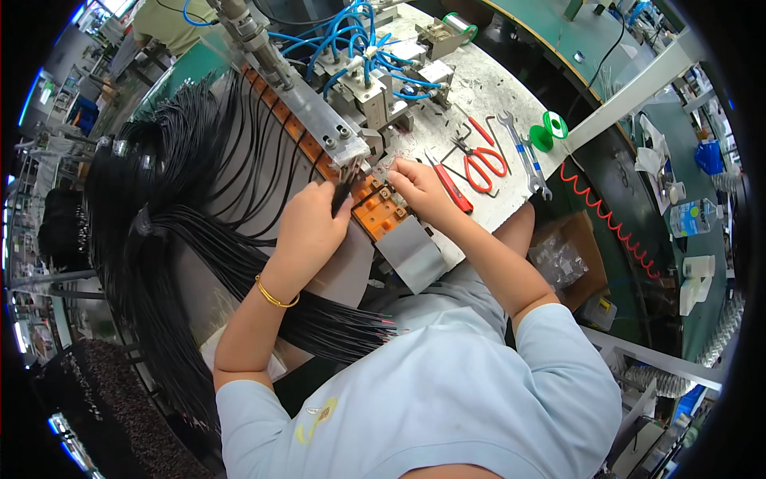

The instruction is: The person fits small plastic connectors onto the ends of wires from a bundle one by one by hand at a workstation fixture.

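Note:
My left hand (309,227), a gold bangle at its wrist, is closed round a dark slim tool (342,194) that looks like tweezers. The tool's tip points up at the end of a metal machine head (347,148). Just across from it, my right hand (419,189) has thumb and fingers pinched together at the machine; what is between them is too small to make out. Below both hands lies an orange fixture rail (373,209) with metal fittings, ending in a grey metal plate (412,254). Several black cables (267,140) run onto the rail from the left.
Large bundles of black cables (152,191) hang at the left. Blue air tubes (351,40) rise from the machine. On the white bench top (499,88) lie red-handled pliers (485,168), a red knife (452,188), wrenches (527,156) and a green spool (549,132). A cardboard box (586,247) stands lower right.

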{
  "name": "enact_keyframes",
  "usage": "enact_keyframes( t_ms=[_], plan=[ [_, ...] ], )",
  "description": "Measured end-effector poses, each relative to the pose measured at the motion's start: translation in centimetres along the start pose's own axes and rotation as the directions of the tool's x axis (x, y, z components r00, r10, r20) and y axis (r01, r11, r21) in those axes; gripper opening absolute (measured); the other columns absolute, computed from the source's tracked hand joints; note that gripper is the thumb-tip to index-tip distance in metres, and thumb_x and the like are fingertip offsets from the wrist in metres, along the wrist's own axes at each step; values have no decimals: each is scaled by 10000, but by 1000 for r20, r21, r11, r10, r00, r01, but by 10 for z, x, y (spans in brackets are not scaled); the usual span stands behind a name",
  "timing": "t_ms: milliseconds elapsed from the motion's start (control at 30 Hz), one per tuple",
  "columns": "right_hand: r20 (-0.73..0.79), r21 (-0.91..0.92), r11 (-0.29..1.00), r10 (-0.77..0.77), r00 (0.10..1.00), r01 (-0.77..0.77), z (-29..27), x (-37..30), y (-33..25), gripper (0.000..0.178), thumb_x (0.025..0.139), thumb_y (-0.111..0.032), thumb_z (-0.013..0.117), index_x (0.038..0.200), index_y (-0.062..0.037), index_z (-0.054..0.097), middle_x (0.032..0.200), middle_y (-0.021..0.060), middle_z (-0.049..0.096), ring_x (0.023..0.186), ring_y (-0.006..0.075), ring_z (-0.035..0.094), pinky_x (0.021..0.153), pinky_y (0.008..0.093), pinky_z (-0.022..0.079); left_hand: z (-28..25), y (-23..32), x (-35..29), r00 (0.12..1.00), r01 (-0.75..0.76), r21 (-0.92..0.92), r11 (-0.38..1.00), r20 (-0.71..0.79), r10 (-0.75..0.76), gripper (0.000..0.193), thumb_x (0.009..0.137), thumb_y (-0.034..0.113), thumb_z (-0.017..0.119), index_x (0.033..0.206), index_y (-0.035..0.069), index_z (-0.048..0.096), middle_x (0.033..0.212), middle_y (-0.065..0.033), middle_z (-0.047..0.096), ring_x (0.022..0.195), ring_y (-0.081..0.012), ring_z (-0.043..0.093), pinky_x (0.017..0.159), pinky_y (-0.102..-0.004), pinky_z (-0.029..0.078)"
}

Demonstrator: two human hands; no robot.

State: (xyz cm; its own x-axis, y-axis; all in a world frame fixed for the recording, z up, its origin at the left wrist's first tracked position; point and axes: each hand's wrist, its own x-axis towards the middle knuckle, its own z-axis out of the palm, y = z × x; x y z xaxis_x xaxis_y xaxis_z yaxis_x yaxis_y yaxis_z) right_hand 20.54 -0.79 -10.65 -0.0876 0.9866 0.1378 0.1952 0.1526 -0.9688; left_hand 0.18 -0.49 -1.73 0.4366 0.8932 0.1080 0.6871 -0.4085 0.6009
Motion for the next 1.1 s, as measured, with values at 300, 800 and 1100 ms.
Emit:
enact_keyframes(
  t_ms=[300,800,1100],
  plan=[
    [-19,-453,775,-502,865,440,4,-11,-58,102,846,-132,605,842,-32,587,793,84,583,764,260,549,688,342,414,-25,5,1,910,325,-388,863,378,-173,197,836,205,706,788,22,653,652,46,581,599,-25,498,536,-209,389],
    [153,-37,954,-289,945,298,1,-10,-54,112,860,-108,634,939,-31,614,885,91,609,854,187,585,772,302,449,-31,1,2,939,177,-446,877,344,-14,307,848,290,701,798,-11,666,628,19,573,602,-45,476,550,-253,413],
    [115,-51,972,-222,968,228,0,-16,-56,139,855,-149,658,923,-32,629,856,101,619,817,204,594,735,306,460,-19,-1,1,928,203,-423,883,371,-35,346,837,353,704,708,37,647,582,32,533,525,-53,482,482,-222,368]
  ],
)
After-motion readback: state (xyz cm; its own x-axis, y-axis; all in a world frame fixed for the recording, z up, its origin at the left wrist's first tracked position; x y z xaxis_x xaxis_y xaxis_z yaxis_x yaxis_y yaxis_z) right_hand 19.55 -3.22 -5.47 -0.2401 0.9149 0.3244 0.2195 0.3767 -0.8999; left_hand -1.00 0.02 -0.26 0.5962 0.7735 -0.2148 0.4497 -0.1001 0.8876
